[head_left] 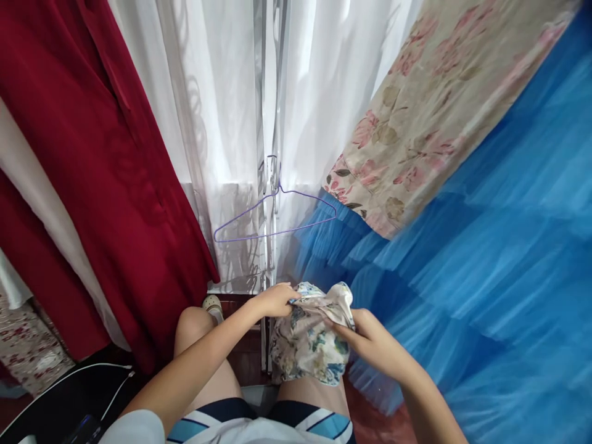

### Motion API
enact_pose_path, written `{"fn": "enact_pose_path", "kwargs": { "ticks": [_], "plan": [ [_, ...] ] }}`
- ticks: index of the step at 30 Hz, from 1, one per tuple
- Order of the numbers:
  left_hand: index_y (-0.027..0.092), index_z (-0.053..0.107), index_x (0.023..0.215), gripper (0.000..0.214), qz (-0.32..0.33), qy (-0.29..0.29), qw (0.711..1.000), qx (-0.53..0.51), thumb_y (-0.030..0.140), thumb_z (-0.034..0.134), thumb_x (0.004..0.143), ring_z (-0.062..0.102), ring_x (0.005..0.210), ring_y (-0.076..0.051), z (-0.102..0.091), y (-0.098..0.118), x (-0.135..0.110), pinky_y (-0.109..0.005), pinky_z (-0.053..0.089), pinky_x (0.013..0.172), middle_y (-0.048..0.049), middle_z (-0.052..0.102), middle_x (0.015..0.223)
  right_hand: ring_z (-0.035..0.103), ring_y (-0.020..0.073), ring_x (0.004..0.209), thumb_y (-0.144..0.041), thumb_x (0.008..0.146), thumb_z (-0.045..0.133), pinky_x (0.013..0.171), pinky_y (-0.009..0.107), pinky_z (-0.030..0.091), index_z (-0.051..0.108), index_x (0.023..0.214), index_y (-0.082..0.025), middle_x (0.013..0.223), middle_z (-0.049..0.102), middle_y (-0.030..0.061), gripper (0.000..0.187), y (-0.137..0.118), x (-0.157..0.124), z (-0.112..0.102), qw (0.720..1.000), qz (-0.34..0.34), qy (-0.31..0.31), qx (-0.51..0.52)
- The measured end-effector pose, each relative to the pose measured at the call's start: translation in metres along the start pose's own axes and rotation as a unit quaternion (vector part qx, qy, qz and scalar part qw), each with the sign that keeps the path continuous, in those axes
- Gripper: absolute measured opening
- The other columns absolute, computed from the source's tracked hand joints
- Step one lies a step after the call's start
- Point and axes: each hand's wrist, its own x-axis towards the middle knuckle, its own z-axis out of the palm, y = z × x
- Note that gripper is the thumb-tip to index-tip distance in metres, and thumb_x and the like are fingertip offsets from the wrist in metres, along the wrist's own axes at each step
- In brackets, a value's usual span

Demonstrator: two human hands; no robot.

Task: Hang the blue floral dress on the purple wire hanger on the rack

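A floral cloth garment (312,351), pale with blue, green and yellow print, hangs bunched between my hands above my right thigh. My left hand (276,300) has its fingers closed on the garment's upper left edge. At the upper right edge my right hand (361,330) grips it, its thumb over the cloth and some fingers hidden in the folds. What kind of garment it is, I cannot tell. Beyond my hands a bare purple wire hanger (243,238) hangs by its hook from a strap-like strip in front of white curtains.
A dark red curtain (111,185) drapes on the left, white curtains (222,92) behind. To the right are a floral beige cloth (411,123) and blue ruffled tulle (485,296). A black surface (87,394) with a white cable (113,394) lies at lower left.
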Motion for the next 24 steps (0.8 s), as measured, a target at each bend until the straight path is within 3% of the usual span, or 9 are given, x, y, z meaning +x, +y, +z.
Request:
{"fn": "enact_pose_path", "kwargs": {
  "ticks": [2,7,10,14,17,20,22,24],
  "plan": [
    [0.019,0.063,0.075,0.009,-0.031,0.013,0.999,0.026,0.012,0.056,0.073,0.059,0.085,-0.021,-0.010,-0.013,-0.026,-0.035,0.041,0.094,-0.0041,0.062,0.077,0.053,0.0177,0.063,-0.039,0.091,0.057,0.058,0.026,0.046,0.065,0.074,-0.015,0.068,0.062,0.0023,0.031,0.011,0.000,-0.008,1.000,0.001,0.002,0.005],
    [0.019,0.064,0.075,0.014,-0.118,0.050,0.989,0.074,0.014,0.051,0.077,0.057,0.083,-0.021,-0.051,-0.038,-0.109,-0.035,0.040,0.094,-0.0044,0.063,0.077,0.060,0.0242,0.075,-0.032,0.086,0.059,0.065,0.029,0.048,0.072,0.091,-0.018,0.082,0.069,0.0046,0.020,0.017,0.003,-0.022,0.998,-0.015,-0.001,0.054],
    [0.020,0.065,0.079,0.019,-0.153,0.078,0.980,0.098,0.012,0.048,0.077,0.058,0.088,-0.020,-0.082,-0.035,-0.149,-0.036,0.037,0.098,-0.0040,0.066,0.084,0.063,0.0267,0.082,-0.027,0.082,0.057,0.072,0.031,0.049,0.074,0.093,-0.019,0.088,0.071,0.0055,0.022,0.010,0.007,-0.019,0.997,-0.035,-0.019,0.069],
    [0.021,0.064,0.086,0.021,-0.145,0.099,0.979,0.106,0.010,0.053,0.072,0.056,0.102,-0.023,-0.111,-0.012,-0.173,-0.041,0.033,0.105,-0.0037,0.067,0.099,0.063,0.0249,0.078,-0.018,0.075,0.056,0.069,0.031,0.048,0.073,0.087,-0.019,0.085,0.071,0.0052,0.020,0.004,0.010,-0.011,0.994,-0.054,-0.051,0.085],
    [0.023,0.064,0.087,0.027,-0.127,0.121,0.980,0.094,0.005,0.050,0.072,0.053,0.115,-0.024,-0.107,0.004,-0.176,-0.043,0.027,0.112,-0.0026,0.067,0.098,0.058,0.0221,0.070,-0.021,0.078,0.058,0.065,0.031,0.045,0.070,0.075,-0.020,0.075,0.065,0.0045,0.012,0.006,0.009,-0.012,0.996,-0.074,-0.002,0.047],
    [0.024,0.066,0.089,0.031,-0.127,0.150,0.977,0.078,0.004,0.046,0.078,0.050,0.121,-0.024,-0.082,0.007,-0.178,-0.046,0.024,0.114,-0.0020,0.069,0.096,0.059,0.0259,0.084,-0.030,0.081,0.059,0.074,0.033,0.046,0.068,0.071,-0.021,0.080,0.063,0.0075,0.016,0.012,0.008,-0.017,0.991,-0.096,0.096,0.013],
    [0.026,0.071,0.095,0.032,-0.148,0.181,0.971,0.044,0.008,0.046,0.083,0.053,0.118,-0.025,-0.065,0.002,-0.178,-0.049,0.028,0.111,-0.0024,0.071,0.102,0.059,0.0289,0.095,-0.034,0.081,0.060,0.080,0.035,0.047,0.067,0.072,-0.021,0.089,0.065,0.0099,0.018,0.015,0.007,-0.018,0.986,-0.093,0.134,0.038],
    [0.027,0.073,0.103,0.033,-0.188,0.242,0.951,-0.034,0.015,0.046,0.088,0.058,0.109,-0.025,-0.055,-0.003,-0.177,-0.047,0.037,0.103,-0.0039,0.072,0.107,0.061,0.0272,0.087,-0.040,0.081,0.059,0.075,0.034,0.048,0.064,0.070,-0.021,0.085,0.065,0.0089,0.023,0.017,0.008,-0.013,0.982,-0.065,0.132,0.115]
  ]
}}
